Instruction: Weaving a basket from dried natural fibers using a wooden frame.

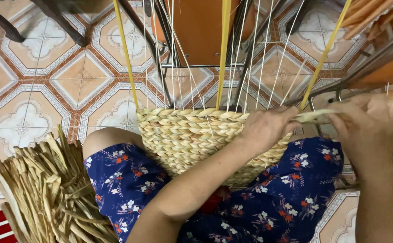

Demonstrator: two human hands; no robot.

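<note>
Home weaving spot, patterned floor tiles [39,76], dried straw bundle [43,189] near left, half-woven basket [183,135] on the lap, chair legs [7,22] far left

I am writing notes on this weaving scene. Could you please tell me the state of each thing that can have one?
Woven basket: unfinished, resting on the lap.
Upright strands: unwoven, sticking up from the rim.
Fibre strip: pinched flat between both hands.
Left hand: closed on the strip.
Right hand: gripping the strip.
Fibre bundle: loose, on the floor.
</note>
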